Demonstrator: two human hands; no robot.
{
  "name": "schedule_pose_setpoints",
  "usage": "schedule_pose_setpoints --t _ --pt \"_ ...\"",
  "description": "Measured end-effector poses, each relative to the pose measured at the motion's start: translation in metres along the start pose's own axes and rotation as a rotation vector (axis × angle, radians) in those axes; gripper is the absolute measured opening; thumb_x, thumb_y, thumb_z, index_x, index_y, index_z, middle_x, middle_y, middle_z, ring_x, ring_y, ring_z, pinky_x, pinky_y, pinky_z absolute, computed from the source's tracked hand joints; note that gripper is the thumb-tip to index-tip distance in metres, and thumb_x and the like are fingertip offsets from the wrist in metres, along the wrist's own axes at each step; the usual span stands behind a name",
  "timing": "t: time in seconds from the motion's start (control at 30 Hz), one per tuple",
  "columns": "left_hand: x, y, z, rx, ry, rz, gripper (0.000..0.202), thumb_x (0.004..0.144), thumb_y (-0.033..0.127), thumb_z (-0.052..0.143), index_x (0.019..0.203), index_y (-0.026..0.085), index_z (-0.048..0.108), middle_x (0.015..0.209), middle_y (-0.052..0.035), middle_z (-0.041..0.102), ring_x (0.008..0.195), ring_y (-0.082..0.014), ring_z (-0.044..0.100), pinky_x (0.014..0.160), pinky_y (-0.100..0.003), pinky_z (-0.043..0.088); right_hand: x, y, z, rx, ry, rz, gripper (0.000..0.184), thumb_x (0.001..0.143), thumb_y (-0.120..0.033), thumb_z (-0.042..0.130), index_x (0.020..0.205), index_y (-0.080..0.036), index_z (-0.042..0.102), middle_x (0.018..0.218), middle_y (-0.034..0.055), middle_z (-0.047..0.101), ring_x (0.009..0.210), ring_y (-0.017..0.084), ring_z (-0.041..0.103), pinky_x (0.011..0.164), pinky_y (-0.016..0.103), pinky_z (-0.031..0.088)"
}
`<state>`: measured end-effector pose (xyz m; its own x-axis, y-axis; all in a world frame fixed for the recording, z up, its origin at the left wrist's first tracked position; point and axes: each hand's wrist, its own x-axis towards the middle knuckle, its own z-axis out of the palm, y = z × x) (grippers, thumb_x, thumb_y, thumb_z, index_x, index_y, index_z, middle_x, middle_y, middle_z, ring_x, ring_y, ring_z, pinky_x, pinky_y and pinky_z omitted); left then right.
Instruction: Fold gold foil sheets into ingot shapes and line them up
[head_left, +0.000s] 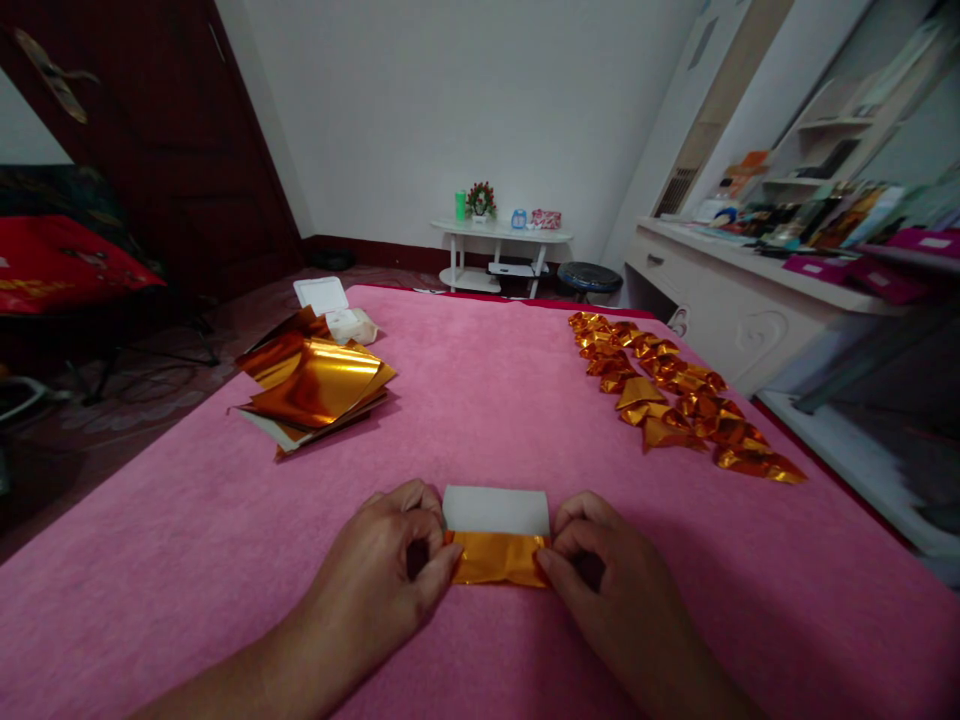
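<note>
A sheet of gold foil paper point(496, 558) lies on the pink cloth near me, its near edge folded up so the gold side shows below a strip of white backing. My left hand point(390, 570) pinches the fold's left end with curled fingers. My right hand point(607, 575) pinches the right end the same way. A loose stack of flat gold foil sheets point(319, 385) rests at the left of the table. Several folded gold foil pieces point(675, 395) lie in rows at the right.
The pink-covered table point(487, 400) fills the view. A white box and cream pouch point(337, 310) sit behind the stack. A white dresser point(735, 300) with cluttered shelves stands right. A small white side table point(499, 250) and dark stool are beyond.
</note>
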<state>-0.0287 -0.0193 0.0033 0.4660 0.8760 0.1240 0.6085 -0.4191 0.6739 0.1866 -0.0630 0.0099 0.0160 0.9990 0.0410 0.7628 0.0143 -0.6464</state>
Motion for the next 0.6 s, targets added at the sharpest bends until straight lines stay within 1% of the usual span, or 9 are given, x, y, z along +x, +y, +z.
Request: schedule_pose_setpoints --t 0.27,0.47,0.6 --pt "-0.0033 0.0011 -0.0026 0.01 0.005 -0.067 0.023 0.08 0.021 0.056 0.058 0.017 0.052 0.074 -0.0012 0.057 0.068 -0.0125 0.054 0.063 -0.025 0.041 -0.0009 0.0018 0.0002 -0.023 0.0 -0.005 0.021 0.078 -0.02 0.054 0.058 -0.02 0.052 0.076 0.0006 0.056 0.067 0.014 0.054 0.058 0.026 0.04" --pt "-0.0032 0.0022 -0.0038 0.021 0.021 -0.056 0.023 0.08 0.019 0.054 0.058 0.017 0.05 0.073 -0.0013 0.057 0.069 -0.0132 0.054 0.065 -0.026 0.041 -0.0008 0.0014 0.0001 0.018 -0.006 -0.018 0.021 0.08 -0.019 0.052 0.059 -0.02 0.052 0.079 0.0008 0.056 0.071 0.014 0.055 0.062 0.026 0.042" --pt "-0.0031 0.0021 -0.0033 0.037 0.014 -0.06 0.023 0.08 0.018 0.055 0.058 0.017 0.05 0.072 -0.0013 0.057 0.067 -0.0129 0.053 0.063 -0.025 0.04 -0.0003 0.0015 0.0 -0.002 -0.012 -0.009 0.021 0.08 -0.02 0.053 0.059 -0.02 0.052 0.078 0.0005 0.056 0.069 0.014 0.054 0.06 0.027 0.041"
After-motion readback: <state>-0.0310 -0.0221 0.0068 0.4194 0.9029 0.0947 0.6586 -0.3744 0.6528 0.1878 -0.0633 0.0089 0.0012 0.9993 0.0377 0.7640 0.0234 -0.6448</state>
